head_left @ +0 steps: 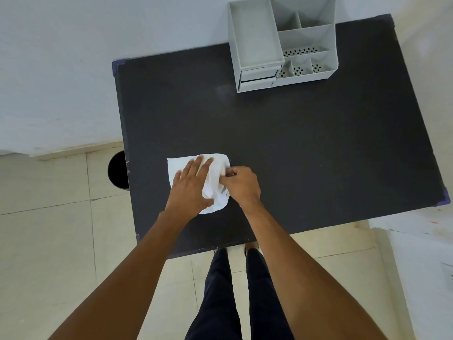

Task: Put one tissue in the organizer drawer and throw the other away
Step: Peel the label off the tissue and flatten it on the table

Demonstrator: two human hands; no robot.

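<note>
A white tissue (177, 165) lies on the black table (294, 148), near its front left part. My left hand (190, 186) rests flat on it with fingers spread. My right hand (241, 184) pinches the tissue's right edge and lifts a fold (217, 185) of it off the table. I cannot tell whether this is one tissue or two stacked. The grey organizer (282, 42) stands at the table's far edge, with two shut drawers (258, 76) at its front left below an open tray.
A black round bin (117, 170) stands on the tiled floor just left of the table, partly hidden by the table edge. A white wall runs behind the table. My legs stand at the table's front edge.
</note>
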